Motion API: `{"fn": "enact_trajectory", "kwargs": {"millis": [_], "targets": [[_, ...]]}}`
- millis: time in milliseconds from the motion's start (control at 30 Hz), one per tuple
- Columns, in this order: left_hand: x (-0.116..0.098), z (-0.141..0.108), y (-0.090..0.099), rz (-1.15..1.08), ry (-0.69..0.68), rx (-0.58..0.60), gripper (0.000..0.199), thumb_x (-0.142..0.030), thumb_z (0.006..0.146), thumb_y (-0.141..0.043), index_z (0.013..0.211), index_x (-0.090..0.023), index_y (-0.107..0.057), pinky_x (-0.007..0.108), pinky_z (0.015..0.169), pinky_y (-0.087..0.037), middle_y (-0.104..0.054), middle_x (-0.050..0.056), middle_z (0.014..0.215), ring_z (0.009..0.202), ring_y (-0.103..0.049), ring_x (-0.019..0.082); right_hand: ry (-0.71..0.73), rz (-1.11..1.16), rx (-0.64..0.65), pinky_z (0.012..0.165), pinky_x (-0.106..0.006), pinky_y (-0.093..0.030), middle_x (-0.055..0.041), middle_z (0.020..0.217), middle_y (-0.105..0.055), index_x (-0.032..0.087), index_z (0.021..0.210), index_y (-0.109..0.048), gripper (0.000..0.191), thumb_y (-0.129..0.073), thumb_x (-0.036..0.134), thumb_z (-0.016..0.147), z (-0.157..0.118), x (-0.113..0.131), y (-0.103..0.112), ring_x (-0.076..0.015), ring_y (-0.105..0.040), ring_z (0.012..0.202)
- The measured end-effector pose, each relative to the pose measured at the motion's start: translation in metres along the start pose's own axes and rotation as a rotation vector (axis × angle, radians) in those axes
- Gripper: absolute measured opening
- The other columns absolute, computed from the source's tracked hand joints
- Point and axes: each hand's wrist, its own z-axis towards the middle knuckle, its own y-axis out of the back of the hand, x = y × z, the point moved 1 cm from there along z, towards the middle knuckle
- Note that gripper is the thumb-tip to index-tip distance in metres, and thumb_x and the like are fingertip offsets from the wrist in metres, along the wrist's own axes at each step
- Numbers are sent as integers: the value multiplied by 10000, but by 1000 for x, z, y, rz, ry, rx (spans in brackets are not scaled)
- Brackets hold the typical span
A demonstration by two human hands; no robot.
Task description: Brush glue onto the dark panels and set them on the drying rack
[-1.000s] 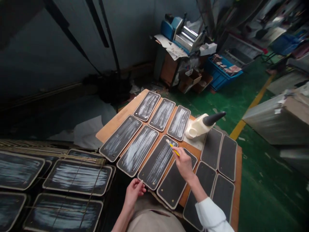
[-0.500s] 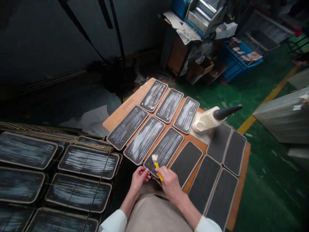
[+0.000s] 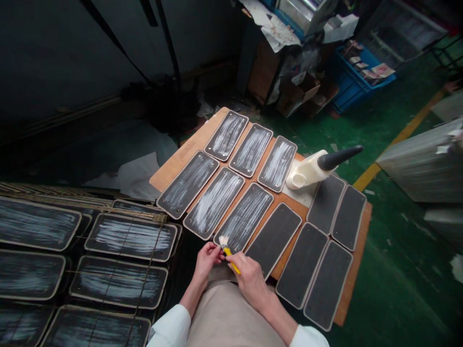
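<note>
- Your right hand (image 3: pixel 249 279) is closed around the yellow handle of the brush (image 3: pixel 229 255); the bristles point toward your 11 o'clock.
- The bristles lie over the near end of the streaked panel (image 3: pixel 246 217) at your 1 o'clock; you cannot tell here whether they touch it.
- Your left hand (image 3: pixel 208 260) is just beside that panel's near left corner, fingers drawn together close to the bristles; whether they pinch the rim, you cannot tell.
- The panel rests on the board (image 3: pixel 191 147) ahead of you, dark with a pale rim and white streaks along its length.
- Two long streaked panels (image 3: pixel 200 193) lie between 11 and 12 o'clock, three shorter ones (image 3: pixel 251 150) between 12 and 1.
- At 2 o'clock, right next to the one under your brush, sits a plain dark panel (image 3: pixel 277 236); four more plain panels (image 3: pixel 327 202) lie between 2 and 4.
- Between 1 and 2 o'clock, a cream bottle (image 3: pixel 304 173) stands tilted, its black nozzle (image 3: pixel 342 156) aimed toward 2.
- Around 9 o'clock, stacked panels (image 3: pixel 130 236) show white streaks.
</note>
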Motion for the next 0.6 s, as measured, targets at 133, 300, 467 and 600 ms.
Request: {"fn": "enact_trajectory", "kwargs": {"millis": [133,300,467,600], "targets": [[1,0,-2,-16,19,-8,363,-450,695,-728,795,-142,-563,190,533,-484,-692,45,725,623,-655,126,-126,200,-116,792,-280,-472,-35,1002,-612,249,1116,-571,200,-429,239,975,-15,-2,22,-163,-605,902],[7,-6,-4,32,122,-72,437,-494,672,-740,867,-148,-556,212,529,-495,-693,44,745,614,-663,138,-237,126,-389,795,-287,-471,-37,1000,-600,246,1122,-580,202,-449,267,970,-37,-60,88,-166,-614,904],[29,-21,-20,182,269,165,436,-510,668,-738,821,-126,-596,192,485,-454,-685,45,699,560,-636,120,-309,-111,-567,794,-295,-470,-38,1013,-613,249,1143,-584,216,-467,283,964,-64,-117,136,-172,-621,901],[42,-31,-49,220,291,295,392,-469,659,-756,808,-137,-610,176,451,-420,-672,17,650,517,-618,106,-293,-249,-571,793,-293,-468,-42,1023,-629,247,1146,-585,221,-455,276,969,-71,-140,146,-177,-626,908]]}}
